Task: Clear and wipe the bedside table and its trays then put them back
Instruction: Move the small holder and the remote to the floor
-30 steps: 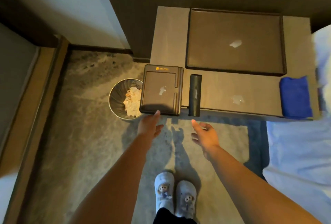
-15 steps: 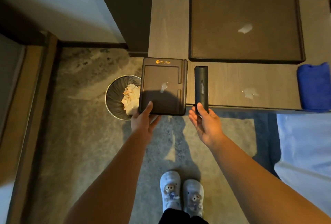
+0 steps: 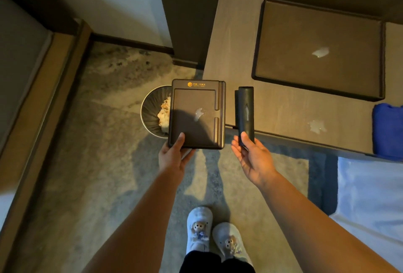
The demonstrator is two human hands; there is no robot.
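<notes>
My left hand (image 3: 173,156) grips the near edge of a small dark tray (image 3: 196,107) with a gold logo, held off the left end of the bedside table (image 3: 283,113) and partly over a bin. My right hand (image 3: 250,155) pinches the near end of a black cylindrical holder (image 3: 246,111) that lies at the table's front edge. A large dark tray (image 3: 272,39) sits at the back of the table. A folded blue cloth (image 3: 388,128) rests at the table's right front corner.
A round bin (image 3: 152,109) with crumpled paper stands on the carpet left of the table, under the small tray. White bedding (image 3: 370,196) fills the right side. A dark wall panel rises behind the table. My slippered feet stand on the carpet below.
Both hands reached forward from the carpet area; the left took hold of the small tray and drew it off the table's left end, the right closed on the black holder's near end.
</notes>
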